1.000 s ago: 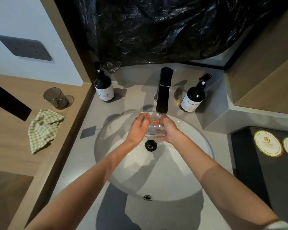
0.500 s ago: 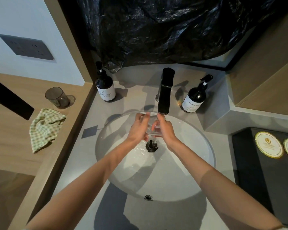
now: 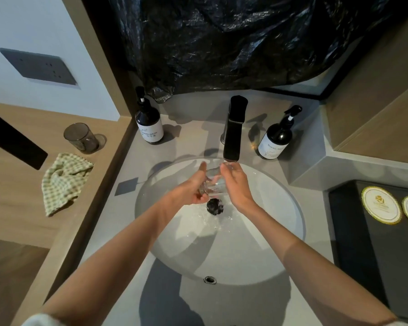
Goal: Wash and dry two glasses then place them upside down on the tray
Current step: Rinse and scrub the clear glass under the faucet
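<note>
Two hands on the clear glass (image 3: 213, 184) under the faucet (image 3: 233, 132), above the basin (image 3: 269, 231): our left hand (image 3: 191, 189) grips it, our right hand (image 3: 237, 187) rests on its wall, fingers loose. We should turn it slowly; wet glass slips.

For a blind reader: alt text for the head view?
Left hand holds a clear drinking glass under a black faucet over a white round sink, right hand touching it. A smoky grey glass and green checked cloth lie left.

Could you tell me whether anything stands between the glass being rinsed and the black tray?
Nothing visible does: only bare counter lies between the glass and the tray; two round coasters sit on it.
</note>
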